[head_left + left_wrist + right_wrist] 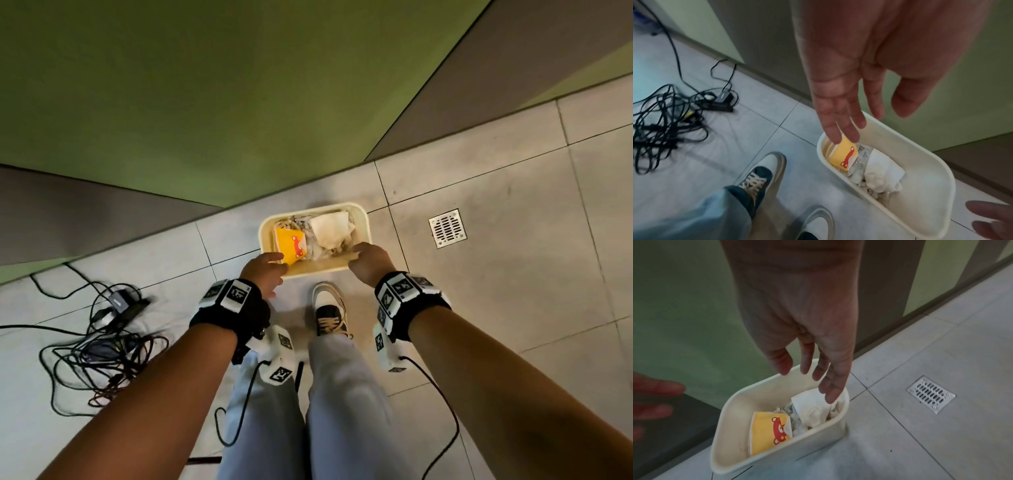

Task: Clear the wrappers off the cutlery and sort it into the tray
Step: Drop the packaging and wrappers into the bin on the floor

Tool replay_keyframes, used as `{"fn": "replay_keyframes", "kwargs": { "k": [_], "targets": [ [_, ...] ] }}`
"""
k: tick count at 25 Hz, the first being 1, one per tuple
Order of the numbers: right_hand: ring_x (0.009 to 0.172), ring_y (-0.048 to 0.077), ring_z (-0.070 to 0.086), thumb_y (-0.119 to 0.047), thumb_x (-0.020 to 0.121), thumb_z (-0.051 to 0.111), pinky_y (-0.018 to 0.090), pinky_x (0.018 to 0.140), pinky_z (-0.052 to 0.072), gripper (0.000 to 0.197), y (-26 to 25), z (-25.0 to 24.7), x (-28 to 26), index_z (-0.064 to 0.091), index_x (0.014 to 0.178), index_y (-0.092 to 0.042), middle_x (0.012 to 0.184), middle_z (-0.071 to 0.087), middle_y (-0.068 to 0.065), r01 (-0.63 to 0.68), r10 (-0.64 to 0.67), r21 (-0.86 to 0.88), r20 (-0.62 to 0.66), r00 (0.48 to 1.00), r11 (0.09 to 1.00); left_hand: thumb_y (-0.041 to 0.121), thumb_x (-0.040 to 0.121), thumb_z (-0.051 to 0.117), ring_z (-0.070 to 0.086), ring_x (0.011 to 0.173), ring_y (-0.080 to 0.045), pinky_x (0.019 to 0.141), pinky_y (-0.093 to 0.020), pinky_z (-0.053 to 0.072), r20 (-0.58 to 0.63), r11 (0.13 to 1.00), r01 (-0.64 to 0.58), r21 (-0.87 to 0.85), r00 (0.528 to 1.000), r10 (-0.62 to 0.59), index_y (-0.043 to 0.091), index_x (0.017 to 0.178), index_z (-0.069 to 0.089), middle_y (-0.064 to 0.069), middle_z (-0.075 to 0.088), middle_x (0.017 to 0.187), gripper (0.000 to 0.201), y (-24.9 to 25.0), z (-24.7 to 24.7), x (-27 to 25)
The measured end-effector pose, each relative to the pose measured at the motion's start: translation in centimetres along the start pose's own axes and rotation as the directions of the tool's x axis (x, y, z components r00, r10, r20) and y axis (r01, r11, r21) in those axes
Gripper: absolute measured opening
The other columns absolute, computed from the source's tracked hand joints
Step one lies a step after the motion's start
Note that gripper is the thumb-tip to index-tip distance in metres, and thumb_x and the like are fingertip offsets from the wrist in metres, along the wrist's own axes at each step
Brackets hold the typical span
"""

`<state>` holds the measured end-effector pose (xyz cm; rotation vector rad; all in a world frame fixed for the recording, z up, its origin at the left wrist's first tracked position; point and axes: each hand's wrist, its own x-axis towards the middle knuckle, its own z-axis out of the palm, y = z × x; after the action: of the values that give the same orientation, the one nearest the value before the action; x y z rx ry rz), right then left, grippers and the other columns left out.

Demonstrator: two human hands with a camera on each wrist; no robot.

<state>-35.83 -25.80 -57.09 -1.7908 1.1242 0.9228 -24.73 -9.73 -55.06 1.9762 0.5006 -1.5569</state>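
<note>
A person stands over a cream waste bin [363,219] on a grey tiled floor [513,192], both arms stretched down toward it. Seen from the head, the left hand [263,272] hangs at the bin's near-left corner and the right hand [371,262] at its near-right rim, backs upward, so the fingers are hard to read. The wrist views settle it: the left hand [849,81] shows an open palm with loose, straight fingers holding nothing above the bin [925,164], and the right hand [803,318] hangs equally slack and empty over the far end of the bin [731,426]. Inside lie a yellow wrapper [289,245] printed with a red bear, crumpled white paper [330,224] and a bed of pale shredded scraps. Only the head and right-wrist views catch the metal floor drain [447,228]; a tangle of black cables [99,342] shows in the head and left-wrist views. No cutlery or tray is in sight.
</note>
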Motion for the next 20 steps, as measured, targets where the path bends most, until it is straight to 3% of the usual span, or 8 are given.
{"fn": "replay_keyframes", "kwargs": {
  "k": [2, 4, 7, 9, 12, 16, 18, 20],
  "targets": [
    [0.119, 0.031, 0.053, -0.007, 0.085, 0.052, 0.03, 0.1, 0.041, 0.039, 0.1, -0.7, -2.7, 0.057, 0.123, -0.009, 0.129, 0.057, 0.016, 0.034, -0.032, 0.053, -0.033, 0.999, 0.998, 0.009, 0.09, 0.051, 0.057, 0.08, -0.026, 0.069, -0.032, 0.046, -0.046, 0.991, -0.075, 0.115, 0.996, 0.081, 0.009, 0.123, 0.056, -0.014, 0.057, 0.095, 0.034, 0.0, -0.4, -2.3],
    [0.111, 0.028, 0.056, -0.004, 0.084, 0.052, 0.027, 0.096, 0.042, 0.039, -1.2, -2.7, -6.8, 0.058, 0.122, -0.01, 0.127, 0.057, 0.014, 0.127, -0.122, 0.066, -0.075, 0.99, 0.99, 0.01, 0.089, 0.053, 0.061, 0.098, -0.03, 0.085, -0.032, 0.049, -0.082, 0.946, -0.204, 0.252, 0.97, 0.23, 0.01, 0.119, 0.059, -0.015, 0.065, 0.106, 0.031, 0.8, -1.0, -6.4],
    [0.087, 0.016, 0.052, 0.006, 0.081, 0.047, 0.019, 0.082, 0.04, 0.044, -4.5, -6.6, -15.2, 0.059, 0.119, -0.012, 0.12, 0.06, 0.01, 0.325, -0.32, 0.016, -0.133, 0.938, 0.946, 0.01, 0.09, 0.054, 0.06, 0.099, -0.024, 0.076, -0.021, 0.043, -0.03, 0.861, -0.373, 0.345, 0.913, 0.407, 0.011, 0.118, 0.06, -0.01, 0.066, 0.115, 0.029, 2.7, -2.0, -15.4],
    [0.083, 0.013, 0.051, 0.007, 0.079, 0.048, 0.02, 0.081, 0.042, 0.045, -7.1, -9.2, -20.7, 0.06, 0.117, -0.015, 0.112, 0.06, 0.006, 0.446, -0.444, -0.023, -0.161, 0.882, 0.895, 0.011, 0.09, 0.055, 0.062, 0.096, -0.023, 0.074, -0.016, 0.042, 0.035, 0.792, -0.478, 0.381, 0.863, 0.504, 0.011, 0.117, 0.06, -0.008, 0.066, 0.111, 0.028, 4.6, -2.5, -21.2],
    [0.079, 0.016, 0.053, 0.008, 0.08, 0.049, 0.022, 0.08, 0.046, 0.042, -12.5, -14.8, -30.0, 0.063, 0.114, -0.014, 0.098, 0.056, -0.002, 0.635, -0.624, -0.032, -0.23, 0.747, 0.772, 0.012, 0.089, 0.057, 0.06, 0.086, -0.016, 0.059, 0.002, 0.038, 0.048, 0.691, -0.624, 0.364, 0.754, 0.655, 0.011, 0.114, 0.062, -0.004, 0.064, 0.104, 0.025, 8.2, -4.9, -31.3],
    [0.064, 0.012, 0.051, 0.005, 0.082, 0.052, 0.003, 0.061, 0.039, 0.033, -18.8, -21.0, -38.4, 0.065, 0.108, -0.01, 0.09, 0.056, -0.002, 0.795, -0.765, -0.085, -0.351, 0.541, 0.601, 0.013, 0.089, 0.057, 0.058, 0.078, -0.013, 0.059, -0.007, 0.041, -0.004, 0.563, -0.743, 0.362, 0.603, 0.798, 0.012, 0.111, 0.062, 0.003, 0.059, 0.089, 0.023, 12.4, -8.8, -42.3],
    [0.058, 0.005, 0.048, 0.002, 0.084, 0.053, 0.006, 0.058, 0.039, 0.027, -20.9, -23.2, -40.2, 0.064, 0.106, -0.009, 0.088, 0.056, -0.003, 0.825, -0.784, -0.109, -0.403, 0.472, 0.554, 0.012, 0.089, 0.057, 0.058, 0.069, -0.008, 0.057, -0.01, 0.042, -0.073, 0.534, -0.785, 0.315, 0.541, 0.838, 0.015, 0.108, 0.062, 0.006, 0.058, 0.08, 0.02, 14.3, -10.5, -45.5],
    [0.059, 0.01, 0.05, -0.002, 0.084, 0.053, 0.015, 0.059, 0.041, 0.024, -22.3, -24.6, -41.4, 0.065, 0.104, -0.009, 0.088, 0.057, -0.001, 0.832, -0.775, -0.142, -0.473, 0.419, 0.536, 0.011, 0.087, 0.058, 0.056, 0.058, 0.003, 0.052, -0.005, 0.041, -0.181, 0.505, -0.813, 0.291, 0.471, 0.863, 0.019, 0.103, 0.064, 0.007, 0.059, 0.076, 0.018, 15.4, -12.1, -47.9]
  ]
}}
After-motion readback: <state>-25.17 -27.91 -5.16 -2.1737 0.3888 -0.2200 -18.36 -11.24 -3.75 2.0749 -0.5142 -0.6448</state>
